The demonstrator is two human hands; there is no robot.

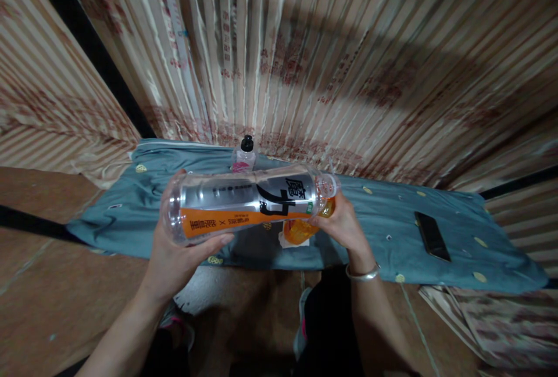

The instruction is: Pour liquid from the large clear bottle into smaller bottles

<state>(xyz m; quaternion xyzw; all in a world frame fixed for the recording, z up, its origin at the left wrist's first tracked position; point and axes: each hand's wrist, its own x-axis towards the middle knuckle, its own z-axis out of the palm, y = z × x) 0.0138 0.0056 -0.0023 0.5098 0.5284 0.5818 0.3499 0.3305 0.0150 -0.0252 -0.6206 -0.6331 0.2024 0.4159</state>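
A large clear plastic drink bottle with a silver and orange label lies nearly level in front of me, its neck to the right. My left hand is wrapped round its base end, thumb along the lower side. At the neck end, the fingers of my right hand are closed by the bottle's neck, partly hidden behind it. Just below the neck, an amber see-through container shows close to my right fingers, over a white piece of paper. Whether those fingers also touch the container I cannot tell.
A clear pump bottle with a black top stands behind the drink bottle. On the right of the blue cloth-covered bench lies a black phone. Pleated curtains rise behind, and dark poles frame the sides.
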